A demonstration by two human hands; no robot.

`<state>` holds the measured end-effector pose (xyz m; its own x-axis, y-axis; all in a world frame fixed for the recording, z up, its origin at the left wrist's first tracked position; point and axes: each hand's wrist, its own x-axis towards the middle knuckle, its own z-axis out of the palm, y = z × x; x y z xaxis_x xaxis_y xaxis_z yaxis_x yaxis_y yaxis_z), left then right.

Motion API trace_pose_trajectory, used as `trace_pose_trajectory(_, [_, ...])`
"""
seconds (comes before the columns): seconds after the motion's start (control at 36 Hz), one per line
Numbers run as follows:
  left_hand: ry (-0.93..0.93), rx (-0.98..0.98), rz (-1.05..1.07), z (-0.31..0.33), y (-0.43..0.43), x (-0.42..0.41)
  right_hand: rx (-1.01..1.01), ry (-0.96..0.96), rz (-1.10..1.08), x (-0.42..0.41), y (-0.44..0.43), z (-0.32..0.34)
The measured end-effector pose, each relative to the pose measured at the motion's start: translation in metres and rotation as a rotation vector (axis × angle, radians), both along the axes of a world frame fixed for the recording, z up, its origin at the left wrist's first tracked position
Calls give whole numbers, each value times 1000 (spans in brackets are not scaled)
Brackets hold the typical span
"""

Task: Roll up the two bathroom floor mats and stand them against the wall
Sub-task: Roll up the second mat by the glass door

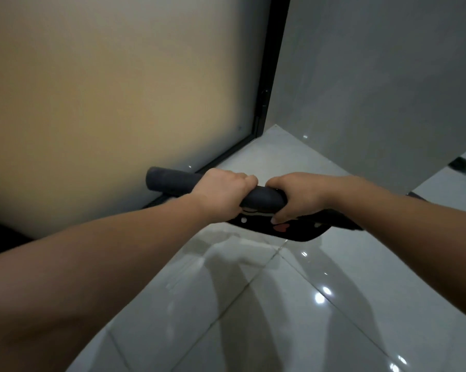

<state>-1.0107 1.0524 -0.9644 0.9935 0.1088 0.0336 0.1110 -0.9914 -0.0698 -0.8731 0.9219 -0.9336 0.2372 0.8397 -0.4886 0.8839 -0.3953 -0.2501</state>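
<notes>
Both hands, left hand (221, 193) and right hand (297, 196), clenched side by side around dark mat (264, 198), keeping roll tight; unrolled tail hung nearer, roll just beside frosted door (119, 103).

Two bare hands are in view: one left hand (221, 194) and one right hand (296, 197), each closed around the same roll. One dark floor mat (264, 200) shows, partly rolled, with one flat flap hanging below the roll; a second mat cannot be made out. On the flap, one red mark and a few small white dots can be counted. One frosted door panel (113, 103) stands behind in one black frame (269, 76). One small dark object (459, 165) lies at the right edge.
</notes>
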Motion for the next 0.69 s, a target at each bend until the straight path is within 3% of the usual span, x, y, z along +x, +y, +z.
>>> trace_pose_trajectory(0.08, [-34, 8, 0, 2, -3, 2, -2, 174, -109, 5, -3, -1])
trace_pose_trajectory(0.17, [-48, -10, 6, 0, -1, 5, 53, 118, -104, 4, -3, -1])
trace_pose_trajectory(0.25, [33, -185, 65, 3, 4, 7, 134, -249, 72, -1, -6, -4])
trace_pose_trajectory(0.33, [252, -490, 157, 8, 10, 4, 408, -645, 372, 0, -11, -17])
trace_pose_trajectory(0.42, [296, -654, 190, 8, 12, -1, 579, -752, 497, 2, -13, -23])
trace_pose_trajectory(0.47, [276, -645, 199, 7, 11, -2, 566, -732, 483, 1, -13, -24])
trace_pose_trajectory(0.53, [213, -469, 175, 5, 9, -2, 461, -642, 402, -3, -11, -19])
trace_pose_trajectory(0.61, [29, -90, 85, 1, 7, -3, 204, -333, 172, -3, -3, -8])
trace_pose_trajectory(0.69, [-42, 55, 18, 2, 6, -4, 71, -6, 7, 0, 1, -1])
